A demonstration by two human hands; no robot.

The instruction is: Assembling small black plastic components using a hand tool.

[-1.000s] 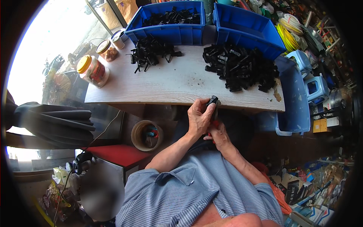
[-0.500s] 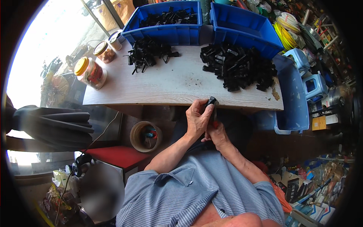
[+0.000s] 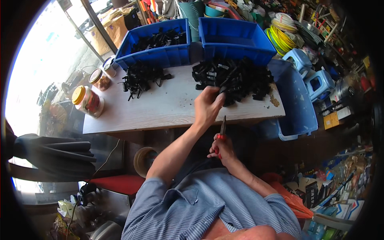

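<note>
While our left hand (image 3: 207, 106) hangs at the near edge of the black parts (image 3: 240, 78), fingers bent on we cannot tell what, we would do well to keep the red-handled scissors (image 3: 222, 137), grasped in our right hand (image 3: 225, 151) before the table (image 3: 172, 100), clear of it, lengthwise away from us, tips tableward.

Harsh daylight pours in past the left edge of the table (image 3: 160, 108), burning the window (image 3: 40, 52) to white. The tabletop looks pale and evenly lit; beyond its front edge, the floor (image 3: 284, 149) sinks into shadow. The left hand (image 3: 207, 106) blurs slightly. Lines bow toward a black, rounded rim.
</note>
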